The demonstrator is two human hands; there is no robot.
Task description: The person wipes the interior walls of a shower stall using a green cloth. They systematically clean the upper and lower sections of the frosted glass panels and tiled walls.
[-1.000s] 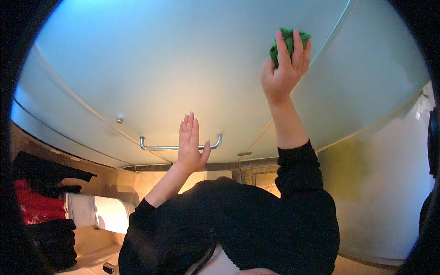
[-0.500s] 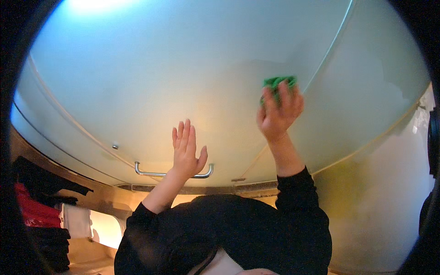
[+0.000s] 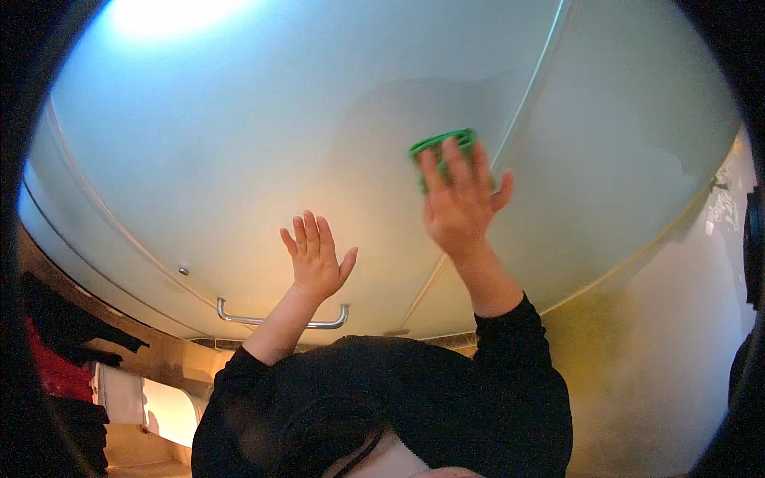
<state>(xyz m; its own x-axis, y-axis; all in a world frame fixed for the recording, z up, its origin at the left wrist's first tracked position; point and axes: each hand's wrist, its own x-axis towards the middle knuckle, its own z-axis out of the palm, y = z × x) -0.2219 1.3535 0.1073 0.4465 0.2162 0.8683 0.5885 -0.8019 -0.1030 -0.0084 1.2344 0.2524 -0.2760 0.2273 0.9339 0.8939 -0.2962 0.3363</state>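
A folded green cloth lies against a large frosted glass panel. My right hand presses it there, fingers laid over the cloth and thumb sticking out to the right. To the left and lower, my left hand is open, its fingers spread and pointing up. It seems to rest on the panel and holds nothing. Just below it, a curved metal handle is fixed to the panel, partly hidden by my left forearm.
A pale seam runs down the panel near my right hand. A small metal knob sits left of the handle. At lower left are dark and red fabrics and a white boxy object. A pale wall curves along the right.
My right hand has moved left with the green cloth, and its thumb now stands apart. My left hand's fingers have spread a little. The whole view has shifted slightly.
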